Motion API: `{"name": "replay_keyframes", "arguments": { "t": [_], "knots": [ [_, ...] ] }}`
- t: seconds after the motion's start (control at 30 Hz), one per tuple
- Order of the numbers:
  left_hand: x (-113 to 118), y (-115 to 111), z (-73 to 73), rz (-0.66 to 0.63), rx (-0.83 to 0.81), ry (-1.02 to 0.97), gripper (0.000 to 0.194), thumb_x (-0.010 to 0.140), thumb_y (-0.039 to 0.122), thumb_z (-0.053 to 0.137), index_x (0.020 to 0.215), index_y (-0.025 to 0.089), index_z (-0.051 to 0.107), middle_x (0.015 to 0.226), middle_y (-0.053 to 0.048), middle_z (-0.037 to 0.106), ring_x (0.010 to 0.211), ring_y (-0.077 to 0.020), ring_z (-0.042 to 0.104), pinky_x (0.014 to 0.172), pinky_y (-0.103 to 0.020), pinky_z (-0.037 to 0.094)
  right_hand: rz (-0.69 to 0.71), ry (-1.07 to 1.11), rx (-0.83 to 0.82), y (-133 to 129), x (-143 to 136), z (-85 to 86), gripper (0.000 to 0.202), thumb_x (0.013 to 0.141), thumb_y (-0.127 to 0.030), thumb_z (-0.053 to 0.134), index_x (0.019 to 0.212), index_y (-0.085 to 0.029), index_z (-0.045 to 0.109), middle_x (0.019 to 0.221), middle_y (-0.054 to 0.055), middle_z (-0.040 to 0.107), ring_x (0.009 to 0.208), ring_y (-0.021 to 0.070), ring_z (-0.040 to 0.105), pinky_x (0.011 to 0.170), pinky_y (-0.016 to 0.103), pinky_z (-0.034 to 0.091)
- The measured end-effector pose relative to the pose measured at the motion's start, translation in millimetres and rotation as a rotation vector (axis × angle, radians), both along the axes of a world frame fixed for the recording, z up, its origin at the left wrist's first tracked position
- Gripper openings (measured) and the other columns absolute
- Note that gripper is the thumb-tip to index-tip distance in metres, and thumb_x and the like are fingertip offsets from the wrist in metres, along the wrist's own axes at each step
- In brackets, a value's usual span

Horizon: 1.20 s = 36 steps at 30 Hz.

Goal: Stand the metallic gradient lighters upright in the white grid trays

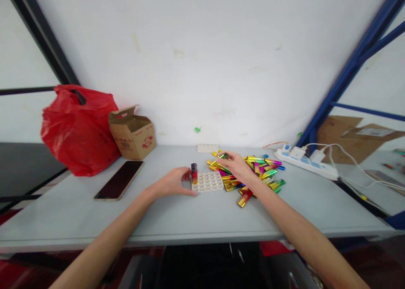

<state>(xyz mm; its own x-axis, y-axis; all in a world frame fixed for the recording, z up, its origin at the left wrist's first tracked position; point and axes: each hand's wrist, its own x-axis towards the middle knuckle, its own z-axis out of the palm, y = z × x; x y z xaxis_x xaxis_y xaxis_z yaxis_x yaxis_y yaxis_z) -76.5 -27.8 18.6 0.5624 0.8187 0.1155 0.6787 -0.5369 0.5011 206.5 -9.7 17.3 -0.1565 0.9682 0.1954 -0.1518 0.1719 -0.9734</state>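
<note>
The left hand (175,182) is curving around the left end of a pale egg-crate-like tray (207,182) with round pockets. Its grip is standing partly open, thumb and fingers spreading apart, with the thumb reaching the tray's near left corner and the fingers lying close beside an upright lighter (194,174). This lighter, red with a black top and a gold lower part, is standing at the tray's left side; whether the fingers are touching it is too small to tell.

The right hand (236,164) is reaching over the far left part of a pile of shiny metallic pieces (268,171), its grip nearly closing, fingertips pinching a green piece (223,155). The pile is spreading to the right of the tray on the grey desk (177,217). A second pale tray (207,148) is lying near the wall. A phone (120,180), an open cardboard box (133,133) and a red plastic bag (80,130) are sitting at left; a white power strip (306,163) is lying at right.
</note>
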Motion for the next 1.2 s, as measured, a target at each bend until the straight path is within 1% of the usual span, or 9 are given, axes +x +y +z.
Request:
{"name": "replay_keyframes", "arguments": {
  "t": [0.13, 0.37, 0.47, 0.57, 0.73, 0.83, 0.93, 1.07, 1.2],
  "knots": [
    [0, 1, -1.0, -0.001, 0.006, 0.023, 0.068, 0.059, 0.077, 0.083, 0.092, 0.020, 0.063, 0.090, -0.003, 0.067, 0.078, -0.0220, 0.061, 0.070, -0.032, 0.046, 0.049, 0.185, -0.054, -2, -9, -2.4, 0.039, 0.064, -0.042, 0.096, 0.088, -0.018, 0.077, 0.087, 0.001, 0.073, 0.077, 0.0136, 0.064, 0.074, 0.028, 0.051],
    [1, 1, 0.0, -0.011, 0.002, 0.017, 0.068, 0.060, 0.077, 0.083, 0.090, 0.021, 0.061, 0.089, -0.004, 0.067, 0.077, -0.0222, 0.060, 0.070, -0.032, 0.047, 0.207, 0.133, -0.096, -12, -14, 4.1, 0.048, 0.081, -0.063, 0.081, 0.090, -0.020, 0.063, 0.079, -0.001, 0.065, 0.069, 0.0125, 0.062, 0.069, 0.028, 0.053],
    [1, 1, -0.8, -0.007, 0.007, 0.013, 0.068, 0.060, 0.077, 0.083, 0.089, 0.021, 0.060, 0.089, -0.005, 0.067, 0.077, -0.0225, 0.060, 0.070, -0.033, 0.047, 0.222, 0.064, -0.087, -16, -20, 4.5, 0.051, 0.083, -0.069, 0.076, 0.089, -0.023, 0.055, 0.065, -0.009, 0.046, 0.053, 0.0084, 0.045, 0.054, 0.023, 0.043],
    [0, 2, -1.9, -0.015, 0.001, 0.009, 0.068, 0.060, 0.078, 0.083, 0.090, 0.021, 0.061, 0.090, -0.005, 0.067, 0.078, -0.0228, 0.060, 0.071, -0.034, 0.047, 0.126, -0.102, -0.041, -17, -26, 0.7, 0.058, 0.086, -0.079, 0.064, 0.079, -0.024, 0.047, 0.060, -0.010, 0.032, 0.047, 0.0081, 0.028, 0.045, 0.023, 0.026],
    [0, 1, -1.4, -0.017, -0.003, 0.017, 0.068, 0.061, 0.076, 0.083, 0.091, 0.020, 0.060, 0.090, -0.005, 0.066, 0.078, -0.0232, 0.061, 0.071, -0.034, 0.046, -0.165, -0.450, 0.321, -18, -29, -2.8, 0.057, 0.097, -0.067, 0.051, 0.063, -0.024, 0.037, 0.060, -0.004, 0.036, 0.059, 0.0137, 0.036, 0.056, 0.029, 0.030],
    [1, 0, -0.4, -0.009, -0.003, -0.003, 0.068, 0.059, 0.076, 0.085, 0.091, 0.020, 0.061, 0.089, -0.005, 0.067, 0.077, -0.0233, 0.061, 0.070, -0.034, 0.046, -0.232, -0.546, 0.378, -20, -30, 0.2, 0.050, 0.097, -0.055, 0.050, 0.060, -0.024, 0.035, 0.058, -0.004, 0.035, 0.060, 0.0144, 0.037, 0.058, 0.030, 0.028],
    [1, 1, -0.6, -0.005, 0.005, -0.010, 0.068, 0.058, 0.076, 0.085, 0.089, 0.021, 0.062, 0.089, -0.005, 0.068, 0.076, -0.0231, 0.061, 0.070, -0.034, 0.046, -0.239, -0.565, 0.376, -22, -30, 3.9, 0.042, 0.097, -0.049, 0.047, 0.064, -0.024, 0.042, 0.059, -0.003, 0.044, 0.061, 0.0153, 0.043, 0.060, 0.030, 0.031],
    [0, 2, -3.0, -0.010, 0.020, 0.001, 0.068, 0.058, 0.078, 0.083, 0.089, 0.021, 0.062, 0.089, -0.004, 0.068, 0.076, -0.0219, 0.061, 0.069, -0.033, 0.046, -0.221, -0.568, 0.363, -24, -29, 5.0, 0.043, 0.101, -0.055, 0.047, 0.072, -0.024, 0.046, 0.063, -0.003, 0.050, 0.062, 0.0155, 0.048, 0.061, 0.029, 0.035],
    [0, 3, -4.0, -0.008, 0.007, 0.017, 0.069, 0.059, 0.078, 0.082, 0.092, 0.020, 0.062, 0.090, -0.003, 0.068, 0.078, -0.0217, 0.061, 0.070, -0.032, 0.047, -0.042, -0.567, 0.364, -26, -29, 4.5, 0.045, 0.108, -0.060, 0.037, 0.085, -0.024, 0.052, 0.072, -0.001, 0.058, 0.062, 0.0158, 0.053, 0.062, 0.028, 0.041]
  ]
}}
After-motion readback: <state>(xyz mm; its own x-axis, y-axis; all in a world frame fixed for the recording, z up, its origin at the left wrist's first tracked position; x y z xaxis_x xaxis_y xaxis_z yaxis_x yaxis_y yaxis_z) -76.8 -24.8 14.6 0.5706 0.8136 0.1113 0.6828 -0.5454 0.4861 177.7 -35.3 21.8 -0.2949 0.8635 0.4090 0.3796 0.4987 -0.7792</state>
